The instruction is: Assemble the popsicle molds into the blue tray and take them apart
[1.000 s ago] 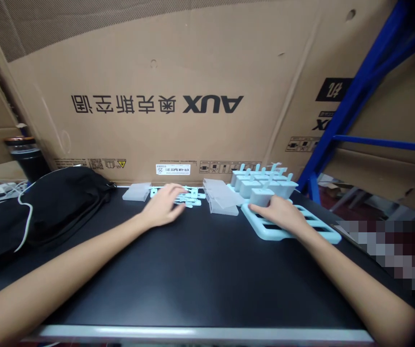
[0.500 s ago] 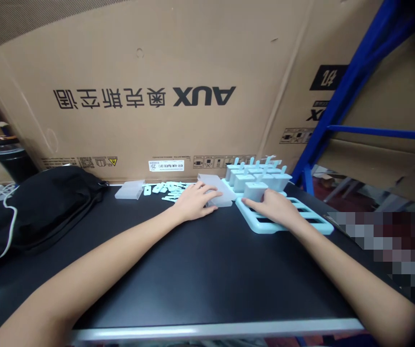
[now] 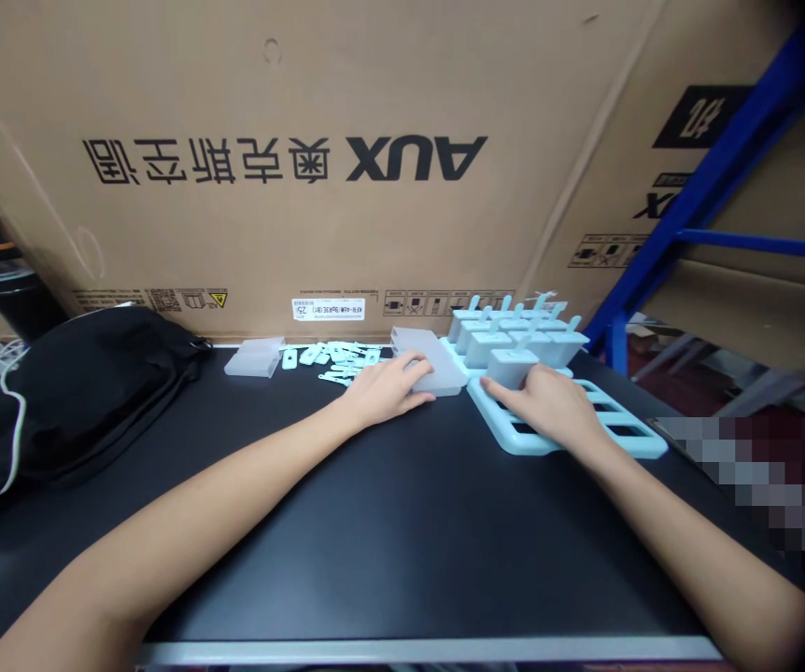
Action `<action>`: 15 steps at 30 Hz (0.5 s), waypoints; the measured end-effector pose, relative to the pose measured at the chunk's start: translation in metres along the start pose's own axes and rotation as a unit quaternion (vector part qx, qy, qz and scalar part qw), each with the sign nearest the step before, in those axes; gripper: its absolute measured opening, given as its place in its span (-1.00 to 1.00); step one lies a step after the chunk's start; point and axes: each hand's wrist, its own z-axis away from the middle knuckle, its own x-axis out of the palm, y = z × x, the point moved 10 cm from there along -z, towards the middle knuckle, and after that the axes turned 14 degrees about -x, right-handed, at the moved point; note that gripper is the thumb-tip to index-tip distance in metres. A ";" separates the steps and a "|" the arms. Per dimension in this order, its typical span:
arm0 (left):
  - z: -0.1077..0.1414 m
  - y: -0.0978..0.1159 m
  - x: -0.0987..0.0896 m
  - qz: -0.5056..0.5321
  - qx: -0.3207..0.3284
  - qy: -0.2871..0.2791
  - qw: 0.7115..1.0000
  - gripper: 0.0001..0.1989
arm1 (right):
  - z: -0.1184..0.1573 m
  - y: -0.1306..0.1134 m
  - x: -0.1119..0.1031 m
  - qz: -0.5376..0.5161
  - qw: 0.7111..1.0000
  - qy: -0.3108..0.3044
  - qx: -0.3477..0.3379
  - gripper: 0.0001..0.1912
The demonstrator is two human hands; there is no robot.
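Note:
My left hand has its fingers and thumb around the near left side of a translucent popsicle mold, which lies on the table. Beside it, my right hand grips a capped popsicle mold between thumb and fingers. That mold stands upright at the front of a light blue rack, its stick handle pointing up. Behind it, several more capped molds stand in rows with their handles up. Loose light blue sticks and caps lie in a pile just beyond my left hand.
Another translucent mold lies left of the pile. A black bag with a white cord is at the left, near a dark cup. A large cardboard box walls off the back; a blue metal frame rises at the right.
The fingers of my left hand have drawn in around the translucent mold. My right hand stays on its capped mold. The view has shifted slightly.

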 end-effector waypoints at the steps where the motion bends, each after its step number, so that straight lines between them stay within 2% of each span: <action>1: 0.000 -0.001 0.001 0.004 -0.005 -0.005 1.000 -0.63 | 0.000 -0.001 0.000 0.005 1.000 0.000 -0.002 -0.30; 10: 0.001 -0.005 -0.003 0.063 -0.040 -0.023 0.997 -0.62 | 0.001 -0.009 -0.002 0.015 1.000 0.009 -0.021 -0.31; 12: 0.002 -0.005 -0.006 0.074 -0.042 -0.018 0.996 -0.63 | 0.001 -0.008 -0.005 -0.010 1.000 0.007 -0.013 -0.28; 15: 0.004 -0.005 -0.008 0.086 -0.041 -0.012 0.995 -0.66 | 0.013 0.002 -0.020 -0.108 0.994 0.010 -0.005 -0.22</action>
